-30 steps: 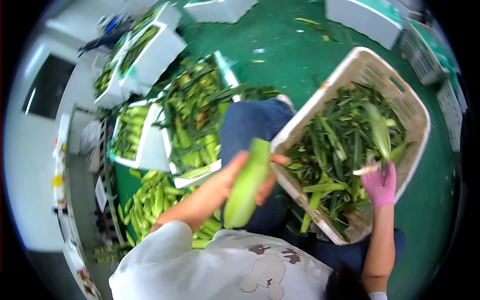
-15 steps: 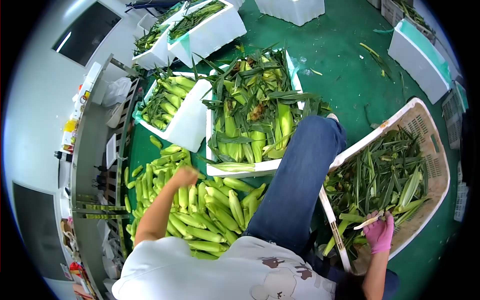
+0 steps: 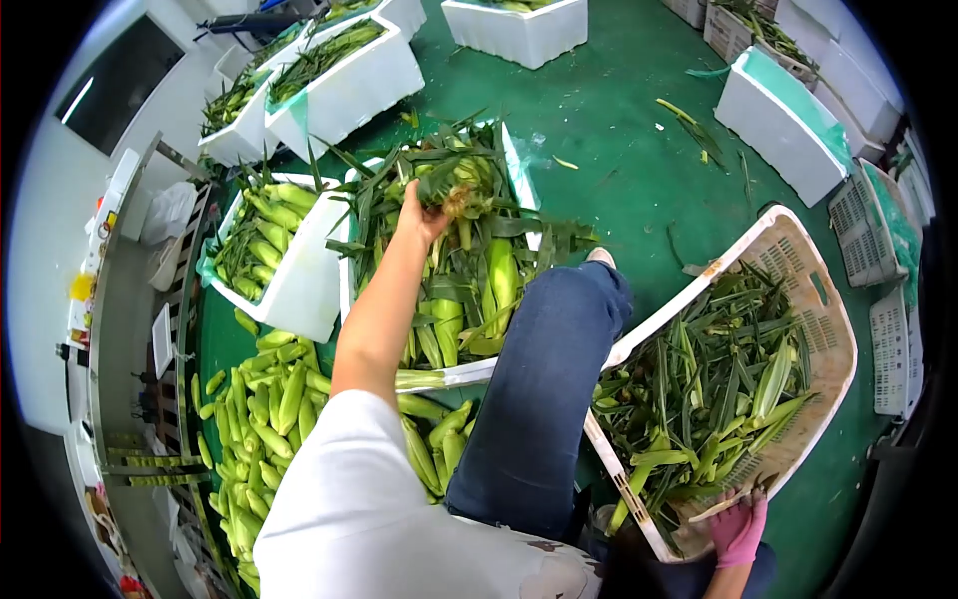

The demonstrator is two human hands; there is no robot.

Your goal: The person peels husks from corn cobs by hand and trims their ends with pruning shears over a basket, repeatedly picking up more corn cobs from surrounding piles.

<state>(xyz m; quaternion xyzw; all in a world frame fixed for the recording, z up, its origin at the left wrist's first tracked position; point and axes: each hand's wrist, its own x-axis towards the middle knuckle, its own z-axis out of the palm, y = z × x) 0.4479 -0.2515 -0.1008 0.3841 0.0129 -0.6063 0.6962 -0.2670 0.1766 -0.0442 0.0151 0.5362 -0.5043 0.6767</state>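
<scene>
Two hands: our left (image 3: 424, 215) is touching leafy corn (image 3: 471, 182) in the foam box (image 3: 469, 373), our right (image 3: 738, 526) is resting at the crate (image 3: 788, 240), fingers' hold unclear; we are judging the corn firm, light, best gripped mid-ear

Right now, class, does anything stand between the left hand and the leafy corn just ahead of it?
Nothing visible does: the left hand is directly against the leafy corn in the white box.

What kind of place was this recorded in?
Probably a produce packing room: white foam boxes of leafy corn, a heap of trimmed ears on the green floor, and a crate of loose leaves.
</scene>
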